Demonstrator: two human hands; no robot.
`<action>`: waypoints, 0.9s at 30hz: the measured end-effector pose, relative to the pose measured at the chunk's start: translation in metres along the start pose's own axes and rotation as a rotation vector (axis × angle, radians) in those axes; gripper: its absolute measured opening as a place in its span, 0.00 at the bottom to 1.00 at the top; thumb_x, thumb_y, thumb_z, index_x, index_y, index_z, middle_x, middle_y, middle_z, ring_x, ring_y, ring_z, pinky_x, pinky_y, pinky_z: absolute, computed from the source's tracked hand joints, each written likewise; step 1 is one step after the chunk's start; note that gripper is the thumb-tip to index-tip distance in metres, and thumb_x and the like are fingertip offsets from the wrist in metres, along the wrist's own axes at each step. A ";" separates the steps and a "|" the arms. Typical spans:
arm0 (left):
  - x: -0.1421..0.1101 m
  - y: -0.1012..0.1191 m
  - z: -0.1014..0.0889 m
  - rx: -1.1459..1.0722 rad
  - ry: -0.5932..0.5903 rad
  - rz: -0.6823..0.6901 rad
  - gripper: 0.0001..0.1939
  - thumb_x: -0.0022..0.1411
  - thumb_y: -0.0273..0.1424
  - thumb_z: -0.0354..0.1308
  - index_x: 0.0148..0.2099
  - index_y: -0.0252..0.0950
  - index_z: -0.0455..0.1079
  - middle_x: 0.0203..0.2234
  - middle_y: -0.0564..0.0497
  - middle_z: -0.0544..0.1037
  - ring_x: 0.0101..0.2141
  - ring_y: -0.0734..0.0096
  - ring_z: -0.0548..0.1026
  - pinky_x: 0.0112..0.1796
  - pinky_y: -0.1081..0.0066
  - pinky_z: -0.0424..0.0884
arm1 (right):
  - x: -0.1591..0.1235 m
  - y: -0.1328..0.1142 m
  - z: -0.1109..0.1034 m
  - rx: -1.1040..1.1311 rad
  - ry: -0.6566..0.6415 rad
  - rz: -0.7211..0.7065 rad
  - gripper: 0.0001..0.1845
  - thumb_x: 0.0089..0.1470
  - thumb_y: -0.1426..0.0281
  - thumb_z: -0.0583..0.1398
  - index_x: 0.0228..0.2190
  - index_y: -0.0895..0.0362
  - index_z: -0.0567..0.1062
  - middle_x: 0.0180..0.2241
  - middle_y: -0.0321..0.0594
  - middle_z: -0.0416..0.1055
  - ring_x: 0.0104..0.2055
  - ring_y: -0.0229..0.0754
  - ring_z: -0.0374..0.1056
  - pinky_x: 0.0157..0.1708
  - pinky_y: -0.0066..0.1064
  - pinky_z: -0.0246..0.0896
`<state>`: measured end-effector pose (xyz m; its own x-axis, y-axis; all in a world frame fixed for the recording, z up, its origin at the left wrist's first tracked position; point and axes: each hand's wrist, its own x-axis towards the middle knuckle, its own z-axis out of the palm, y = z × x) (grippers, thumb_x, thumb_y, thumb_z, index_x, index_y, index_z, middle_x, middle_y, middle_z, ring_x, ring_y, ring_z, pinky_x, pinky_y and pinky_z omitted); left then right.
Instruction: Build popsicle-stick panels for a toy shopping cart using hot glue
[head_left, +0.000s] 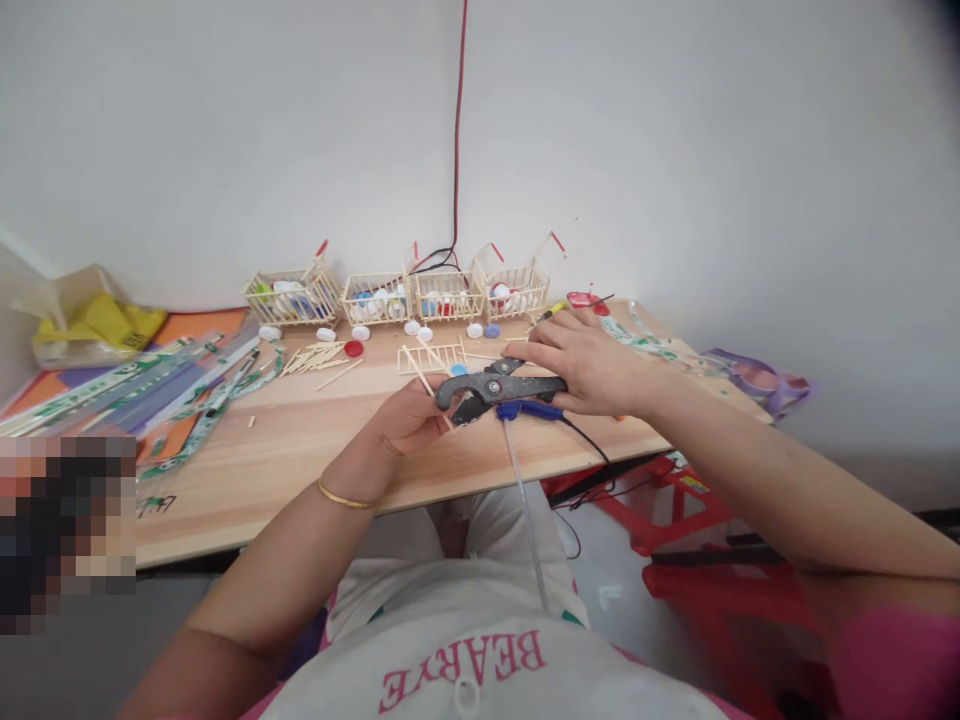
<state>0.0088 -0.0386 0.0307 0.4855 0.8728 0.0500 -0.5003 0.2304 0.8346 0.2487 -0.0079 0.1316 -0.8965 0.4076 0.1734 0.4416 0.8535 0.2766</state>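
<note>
- My view centres on a thin pale wooden stick (418, 370) beside a grey metal cutter (517, 388), above the wood-grain bench (300, 440).
- Left hand (412, 415) pinches the stick, probably steadying it; right hand (581, 360) curls closed around the cutter's handles, likely for leverage.
- A blue glue gun (529, 410) crowds the near edge; I've room leftward; stick-built carts (324, 298) limit the back.

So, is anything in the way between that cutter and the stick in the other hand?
Nothing visible is: the cutter in the right hand is right at the stick held by the left hand. I can't tell whether they touch.
</note>
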 end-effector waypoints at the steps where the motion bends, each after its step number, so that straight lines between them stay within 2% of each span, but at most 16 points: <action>1: 0.000 0.000 0.000 0.005 0.011 0.006 0.12 0.41 0.33 0.71 0.26 0.31 0.74 0.20 0.50 0.74 0.24 0.75 0.68 0.33 0.69 0.66 | 0.001 0.000 -0.001 -0.007 -0.001 -0.001 0.28 0.51 0.65 0.56 0.55 0.55 0.63 0.39 0.48 0.66 0.40 0.50 0.56 0.39 0.38 0.45; 5: 0.000 0.000 -0.002 -0.014 0.051 0.013 0.15 0.38 0.34 0.72 0.27 0.30 0.74 0.22 0.49 0.75 0.25 0.74 0.69 0.33 0.69 0.66 | 0.005 0.003 -0.002 -0.021 -0.006 -0.004 0.31 0.49 0.66 0.57 0.56 0.54 0.63 0.40 0.47 0.65 0.40 0.50 0.55 0.39 0.38 0.44; 9: 0.001 -0.002 -0.005 -0.011 0.063 0.024 0.16 0.37 0.33 0.73 0.28 0.30 0.74 0.23 0.49 0.75 0.26 0.73 0.70 0.33 0.69 0.65 | 0.006 0.006 0.002 -0.058 -0.005 -0.001 0.29 0.51 0.66 0.56 0.56 0.53 0.62 0.39 0.47 0.65 0.41 0.51 0.55 0.40 0.40 0.44; 16: 0.004 -0.007 -0.008 0.015 0.076 -0.003 0.10 0.40 0.27 0.70 0.21 0.31 0.71 0.19 0.51 0.73 0.23 0.75 0.68 0.32 0.69 0.66 | 0.005 0.007 0.010 -0.081 -0.003 0.007 0.28 0.53 0.64 0.55 0.56 0.52 0.62 0.40 0.48 0.64 0.42 0.52 0.54 0.41 0.41 0.44; 20: 0.005 -0.009 -0.010 0.020 0.110 -0.032 0.09 0.39 0.26 0.70 0.24 0.31 0.72 0.21 0.50 0.74 0.23 0.76 0.68 0.33 0.69 0.67 | 0.005 0.009 0.012 -0.085 0.003 -0.018 0.28 0.53 0.63 0.55 0.56 0.52 0.62 0.39 0.48 0.65 0.41 0.51 0.54 0.41 0.40 0.44; 27: 0.003 -0.003 -0.005 -0.014 0.072 -0.012 0.14 0.37 0.31 0.72 0.27 0.30 0.75 0.23 0.50 0.76 0.26 0.75 0.71 0.36 0.68 0.68 | 0.005 0.010 0.012 -0.099 0.013 -0.051 0.26 0.53 0.65 0.55 0.54 0.55 0.63 0.38 0.47 0.68 0.40 0.49 0.57 0.38 0.37 0.45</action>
<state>0.0082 -0.0343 0.0251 0.4388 0.8986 0.0002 -0.5050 0.2464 0.8272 0.2483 0.0062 0.1239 -0.9175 0.3600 0.1691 0.3976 0.8364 0.3772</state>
